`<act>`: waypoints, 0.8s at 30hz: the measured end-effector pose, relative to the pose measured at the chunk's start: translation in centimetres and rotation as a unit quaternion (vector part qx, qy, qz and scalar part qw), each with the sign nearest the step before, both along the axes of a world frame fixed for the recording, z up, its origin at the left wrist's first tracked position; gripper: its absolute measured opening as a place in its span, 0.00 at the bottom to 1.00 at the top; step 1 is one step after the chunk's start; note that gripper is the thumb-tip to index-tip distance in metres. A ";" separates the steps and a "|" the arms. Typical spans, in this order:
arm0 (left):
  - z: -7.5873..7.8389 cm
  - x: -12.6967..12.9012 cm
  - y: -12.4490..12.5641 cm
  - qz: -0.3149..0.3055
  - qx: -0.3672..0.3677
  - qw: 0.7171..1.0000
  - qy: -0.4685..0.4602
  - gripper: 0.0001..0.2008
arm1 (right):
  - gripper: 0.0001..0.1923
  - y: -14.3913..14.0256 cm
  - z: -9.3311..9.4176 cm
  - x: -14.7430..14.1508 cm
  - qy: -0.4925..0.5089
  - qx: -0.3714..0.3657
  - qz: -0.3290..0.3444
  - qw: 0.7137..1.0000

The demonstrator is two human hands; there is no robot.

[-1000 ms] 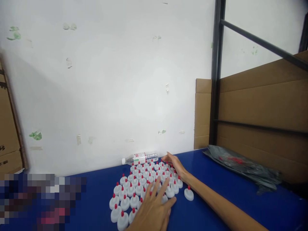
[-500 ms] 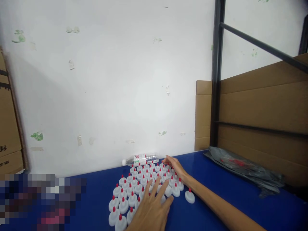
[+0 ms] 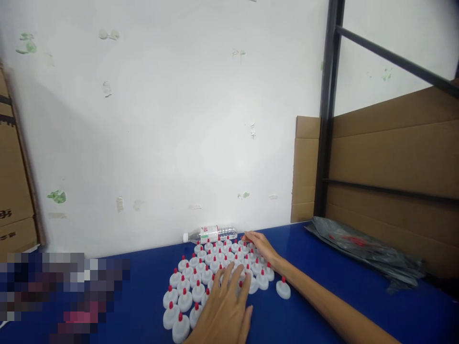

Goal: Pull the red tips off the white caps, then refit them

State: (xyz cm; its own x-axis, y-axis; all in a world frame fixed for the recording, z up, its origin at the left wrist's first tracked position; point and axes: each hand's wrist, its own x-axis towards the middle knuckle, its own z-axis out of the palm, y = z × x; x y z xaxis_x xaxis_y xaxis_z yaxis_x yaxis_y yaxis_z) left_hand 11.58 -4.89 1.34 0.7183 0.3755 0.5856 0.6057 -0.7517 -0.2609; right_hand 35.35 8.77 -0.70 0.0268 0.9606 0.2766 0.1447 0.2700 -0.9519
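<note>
My left hand (image 3: pixel 225 308): fingers spread over the white, red-tipped caps (image 3: pixel 185 301) clustered on the blue desk (image 3: pixel 143 286). Right hand (image 3: pixel 261 244) curved at the cluster's far right edge, near the bottle (image 3: pixel 210 233); can't tell if it's pinching one.

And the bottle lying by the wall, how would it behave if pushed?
The bottle would probably roll, being round and on its side, though the wall behind and the red-tipped white pieces in front would likely check it. Its clear, ribbed body looks like thin plastic, so it may give when squeezed.
</note>
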 end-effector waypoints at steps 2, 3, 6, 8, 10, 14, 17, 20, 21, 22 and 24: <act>0.2 0.0 -0.1 -0.001 -0.007 1.000 0.020 0.25 | 0.16 0.1 -0.1 0.0 -0.005 0.001 0.000 1.000; 0.3 0.0 -0.1 -0.003 -0.011 1.000 0.029 0.24 | 0.16 0.1 -0.1 0.0 -0.007 0.001 -0.001 1.000; 0.7 0.1 -0.2 -0.021 -0.019 0.998 0.049 0.22 | 0.16 0.1 -0.2 0.0 -0.015 0.004 -0.003 1.000; 0.9 0.2 -0.3 -0.031 -0.017 0.998 0.054 0.20 | 0.16 0.1 -0.3 -0.1 -0.019 0.006 -0.005 1.000; 0.9 0.3 -0.3 -0.035 -0.017 0.998 0.052 0.17 | 0.16 0.1 -0.2 -0.1 -0.025 0.006 -0.007 1.000; 0.4 0.3 -0.2 -0.039 -0.026 0.998 0.036 0.13 | 0.16 0.1 -0.1 -0.3 -0.036 0.003 -0.008 0.999; -0.3 0.4 0.1 -0.050 -0.024 0.998 0.022 0.12 | 0.16 -0.1 0.0 -0.3 -0.044 0.003 -0.010 0.999; -0.6 0.5 0.3 -0.072 -0.015 0.997 0.016 0.14 | 0.16 -0.2 0.0 -0.3 -0.052 0.005 -0.011 0.999; -0.7 0.6 0.3 -0.079 -0.012 0.997 0.013 0.14 | 0.16 -0.3 0.0 -0.3 -0.055 0.005 -0.012 0.998; -0.6 0.6 0.4 -0.086 -0.008 0.996 0.009 0.14 | 0.16 -0.3 0.0 -0.3 -0.058 0.005 -0.013 0.998; -0.5 0.7 0.4 -0.101 -0.006 0.995 0.004 0.13 | 0.16 -0.2 0.0 -0.3 -0.064 0.004 -0.015 0.998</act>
